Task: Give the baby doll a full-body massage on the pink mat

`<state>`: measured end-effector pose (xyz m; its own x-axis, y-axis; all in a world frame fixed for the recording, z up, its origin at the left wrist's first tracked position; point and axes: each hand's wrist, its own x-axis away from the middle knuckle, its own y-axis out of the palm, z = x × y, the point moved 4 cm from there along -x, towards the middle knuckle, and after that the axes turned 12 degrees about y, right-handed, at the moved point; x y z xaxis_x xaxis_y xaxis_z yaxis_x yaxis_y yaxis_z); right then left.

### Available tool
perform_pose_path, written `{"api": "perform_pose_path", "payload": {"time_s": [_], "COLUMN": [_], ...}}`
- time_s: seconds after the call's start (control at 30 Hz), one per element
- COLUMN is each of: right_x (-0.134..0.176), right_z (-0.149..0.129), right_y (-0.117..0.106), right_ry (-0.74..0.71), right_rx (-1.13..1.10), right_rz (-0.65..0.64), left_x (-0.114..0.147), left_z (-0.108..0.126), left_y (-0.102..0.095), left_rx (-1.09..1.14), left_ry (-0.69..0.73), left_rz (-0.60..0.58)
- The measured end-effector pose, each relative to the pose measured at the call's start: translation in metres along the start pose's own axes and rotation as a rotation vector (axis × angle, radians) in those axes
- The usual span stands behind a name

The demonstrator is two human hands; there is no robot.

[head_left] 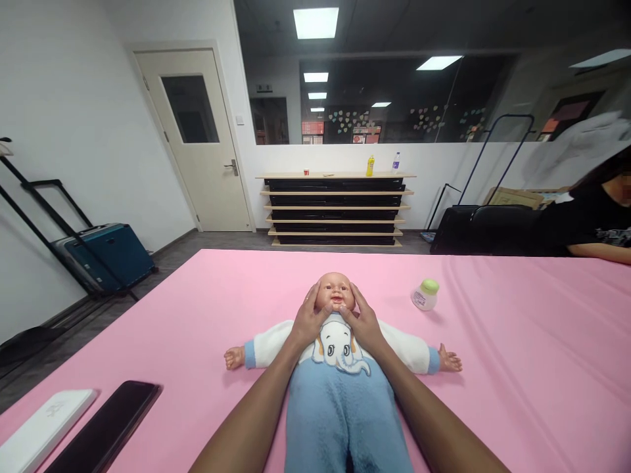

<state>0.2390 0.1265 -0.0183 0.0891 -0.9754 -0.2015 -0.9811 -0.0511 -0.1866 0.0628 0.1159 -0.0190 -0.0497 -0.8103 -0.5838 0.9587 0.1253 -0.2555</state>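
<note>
Wide, with fingers barely curled, the grip of the left hand and right hand frames the head of a baby doll, fingertips along both sides of its face, thumbs by the chin. The doll lies face up at lower centre, arms outspread on the pink tabletop. Right of centre sits a green-lidded jar; at lower left lies a black smartphone.
</note>
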Motion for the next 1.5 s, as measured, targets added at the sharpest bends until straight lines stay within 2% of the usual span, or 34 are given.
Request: {"api": "perform_pose_path", "payload": {"time_s": [0.23, 0.43, 0.63, 0.87, 0.97, 1.13, 1.27, 1.5], "right_x": [-0.002, -0.002, -0.002, 0.000, 0.000, 0.001, 0.000, 0.002], "right_z": [-0.001, -0.001, -0.002, -0.005, -0.004, -0.005, -0.006, -0.010], "right_y": [-0.003, 0.000, -0.001, -0.001, -0.002, 0.000, -0.002, -0.002], "right_ry": [0.009, 0.005, -0.023, -0.051, -0.031, -0.043, -0.021, -0.045], "right_rx": [0.036, 0.018, -0.003, -0.002, -0.009, 0.010, -0.023, 0.006], "right_rz": [0.025, -0.021, 0.030, 0.008, 0.022, -0.010, 0.021, 0.004], "left_x": [0.000, 0.000, -0.002, -0.003, -0.003, -0.003, -0.003, -0.003], "left_z": [0.001, -0.002, -0.005, -0.010, -0.009, -0.006, -0.007, -0.001], "left_y": [-0.002, -0.001, -0.004, -0.003, -0.005, -0.002, -0.004, -0.002], "left_rx": [0.043, 0.065, 0.039, 0.036, 0.045, 0.020, 0.025, 0.044], "left_ry": [-0.026, -0.066, -0.082, -0.096, -0.099, -0.091, -0.091, -0.116], "left_rz": [0.008, 0.006, 0.031, -0.007, 0.024, -0.018, 0.020, -0.026]}}
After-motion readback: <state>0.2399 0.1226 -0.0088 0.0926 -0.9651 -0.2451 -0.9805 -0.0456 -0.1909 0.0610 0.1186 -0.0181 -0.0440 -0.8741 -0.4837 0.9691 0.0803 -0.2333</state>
